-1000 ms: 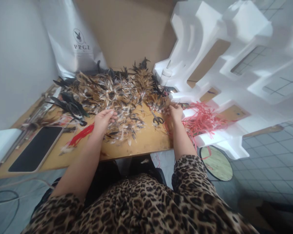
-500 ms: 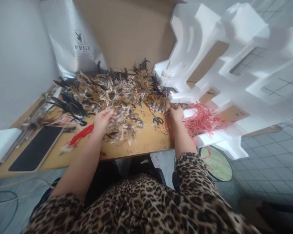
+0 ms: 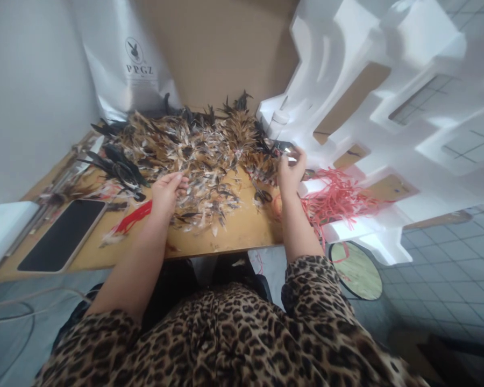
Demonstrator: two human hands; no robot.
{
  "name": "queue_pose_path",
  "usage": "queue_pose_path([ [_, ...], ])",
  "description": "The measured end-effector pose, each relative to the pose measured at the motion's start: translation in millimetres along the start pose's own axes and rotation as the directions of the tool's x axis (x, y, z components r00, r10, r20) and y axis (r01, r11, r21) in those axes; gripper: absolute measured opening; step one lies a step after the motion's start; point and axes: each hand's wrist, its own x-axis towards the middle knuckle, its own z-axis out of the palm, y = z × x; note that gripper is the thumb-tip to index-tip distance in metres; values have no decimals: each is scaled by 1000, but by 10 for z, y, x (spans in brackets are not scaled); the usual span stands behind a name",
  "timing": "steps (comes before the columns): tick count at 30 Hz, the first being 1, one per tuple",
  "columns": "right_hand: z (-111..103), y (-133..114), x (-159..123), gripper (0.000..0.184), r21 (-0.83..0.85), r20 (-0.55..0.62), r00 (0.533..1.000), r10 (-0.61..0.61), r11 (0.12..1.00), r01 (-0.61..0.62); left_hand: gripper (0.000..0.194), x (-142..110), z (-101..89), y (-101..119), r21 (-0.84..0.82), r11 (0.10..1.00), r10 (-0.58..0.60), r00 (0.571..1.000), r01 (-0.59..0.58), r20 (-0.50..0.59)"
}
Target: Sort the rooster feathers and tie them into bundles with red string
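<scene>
1. Loose feathers (image 3: 214, 212) lie toward the counter's (image 3: 258, 228) near edge; gentle handling should avoid scattering them.
2. Left hand (image 3: 167, 194): thumb against curled fingers, beside those feathers; I cannot tell whether it grips one. A light pinch should spare the barbs.
3. Scissors (image 3: 262, 194) lie right of middle, best kept clear of the wrist.
4. Right hand (image 3: 290, 174): fingers curved, hold unclear.
5. Far: the feather heap (image 3: 185, 141).

A wooden table (image 3: 250, 228), set before a plain brown panel (image 3: 229, 48)!
And there's pale wall (image 3: 32, 80) rising on the left, grey floor (image 3: 8, 346) underneath, dark-lined tiles (image 3: 460, 252) stretching off rightward, soft light overhead, gloom low on the right.
</scene>
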Motion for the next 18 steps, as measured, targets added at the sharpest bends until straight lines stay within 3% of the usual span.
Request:
queue_pose_path([
  [2,155,-215,-112,31,-20,146,983,-109,993,113,25,26,-31,9,-37,999,5,999,-6,-36],
  [4,343,-425,-253,22,-5,364,913,-183,980,198,21,60,-72,12,-87,996,-3,998,-3,-65],
  [7,631,-712,-461,19,21,689,684,-239,950,311,16,109,-134,11,-172,985,-42,996,28,-80],
  [9,795,-876,-570,20,-17,806,547,-227,914,404,13,130,-161,13,-212,976,-63,994,42,-94],
  [11,925,-1008,-654,21,-49,866,456,-205,873,485,11,137,-167,19,-227,972,-80,992,55,-102],
  [14,1065,-1123,-755,25,-93,912,376,-163,811,577,9,129,-150,30,-230,970,-101,991,78,-93],
  [18,1194,-1118,-875,30,-143,934,341,-110,758,636,9,118,-128,26,-221,971,-105,992,88,-68],
])
